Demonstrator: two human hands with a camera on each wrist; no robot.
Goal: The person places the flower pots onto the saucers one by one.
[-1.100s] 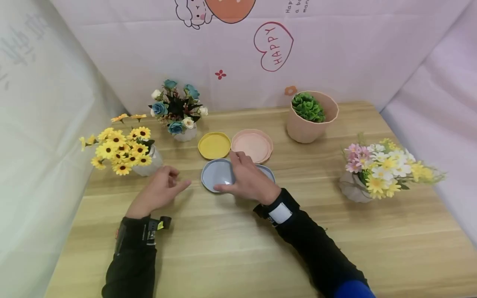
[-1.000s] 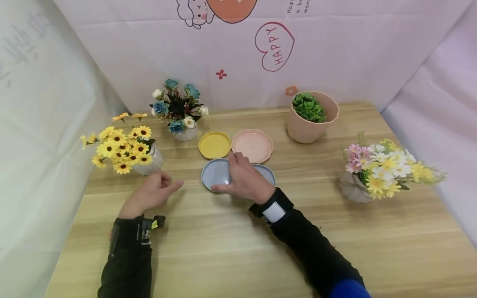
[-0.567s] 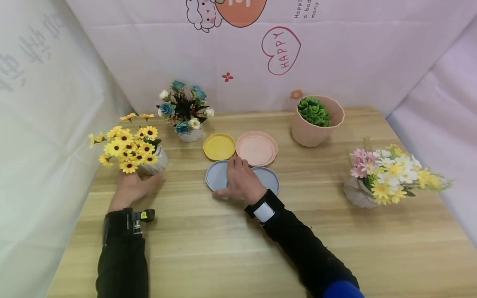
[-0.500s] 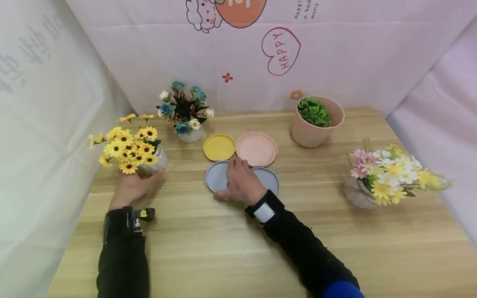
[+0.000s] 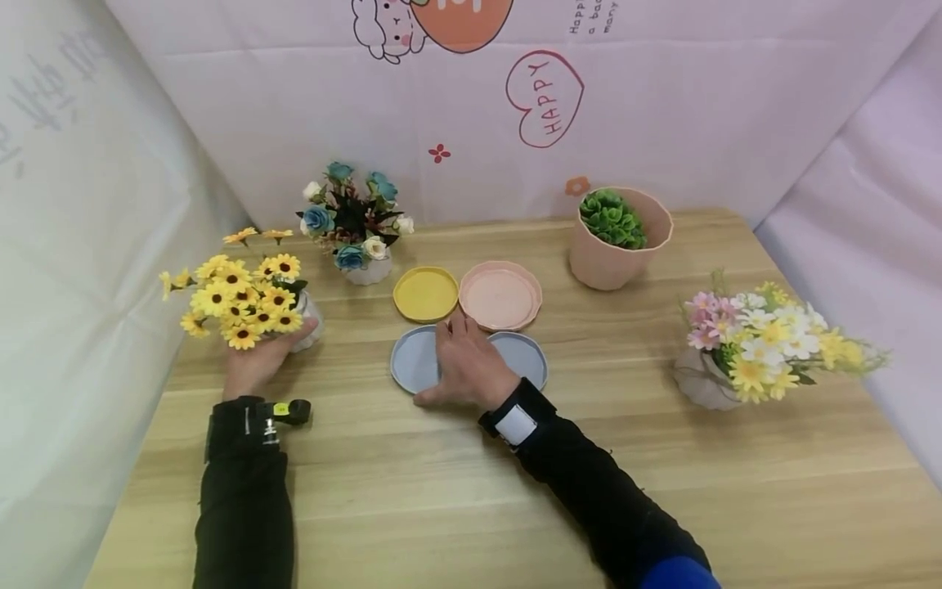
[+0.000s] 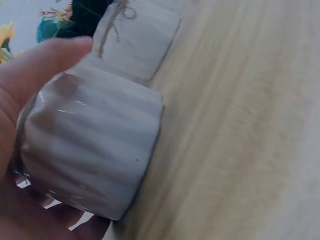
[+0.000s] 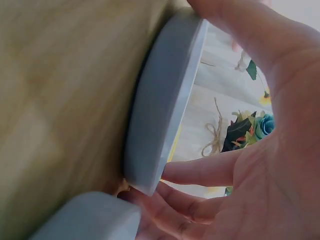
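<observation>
In the head view, my left hand (image 5: 257, 366) is at the pot of yellow flowers (image 5: 234, 298) on the left of the table. The left wrist view shows its whitish wrapped pot (image 6: 95, 140) gripped between thumb and fingers. My right hand (image 5: 471, 364) holds the left blue-grey saucer (image 5: 414, 360) by its edges, thumb at the near side and fingers at the far side. Seen edge-on in the right wrist view, that saucer (image 7: 155, 110) stays low by the tabletop. A second blue-grey saucer (image 5: 526, 360) lies just right, partly hidden by the hand.
Behind lie a yellow saucer (image 5: 425, 294) and a pink saucer (image 5: 500, 296). Blue and white roses (image 5: 353, 217) stand back left. A pink planter (image 5: 611, 258) with green leaves is back right. A pot of mixed flowers (image 5: 751, 339) stands at the right.
My left hand has moved left, away from the saucers, and taken hold of the yellow-flower pot. The right hand and its saucer have shifted slightly left and nearer.
</observation>
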